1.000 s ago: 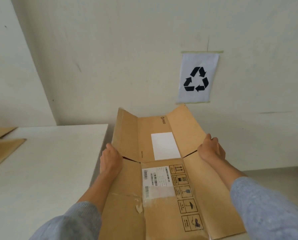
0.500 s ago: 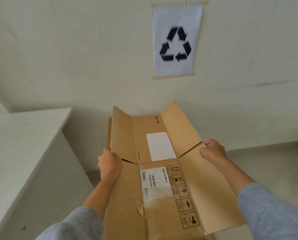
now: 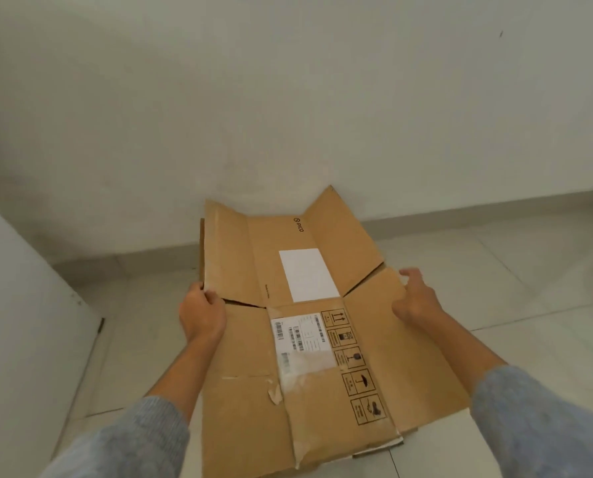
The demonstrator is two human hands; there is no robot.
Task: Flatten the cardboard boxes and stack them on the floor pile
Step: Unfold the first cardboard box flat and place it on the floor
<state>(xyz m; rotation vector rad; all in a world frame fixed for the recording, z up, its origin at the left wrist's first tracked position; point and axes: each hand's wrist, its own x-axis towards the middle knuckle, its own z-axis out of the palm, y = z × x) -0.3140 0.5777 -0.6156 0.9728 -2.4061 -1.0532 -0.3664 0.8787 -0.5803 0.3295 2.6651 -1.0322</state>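
1. Flattened brown cardboard box (image 3: 298,339) lies spread out in front of the person, over the pale tiled floor (image 3: 495,270) close to the white wall (image 3: 288,98); whether it rests on the floor or is held just above it cannot be told.
2. Its far end splits into 3 flaps: a left one angled upward, a middle one carrying a blank white rectangular label (image 3: 308,274) and a small printed logo, and a right one that also tilts up.
3. Nearer the person, the centre panel bears a white shipping label with barcodes (image 3: 298,334) and, just beside it on the right, a column of 5 black handling symbols (image 3: 355,369).
4. Torn paper and tape residue mark the panel below the shipping label, and the near edge looks ragged.
5. Left hand (image 3: 202,313) curls its fingers around the box's left edge at the slit between the flap and the side panel, gripping the cardboard.
6. Right hand (image 3: 415,298) sits at the right edge of the box with the fingers spread and loose; they touch the board's edge or hover just off it, and a firm grip does not show.
7. Both forearms reach forward from grey-blue knitted sleeves (image 3: 543,419).
8. White cabinet side (image 3: 22,305) stands at the left.
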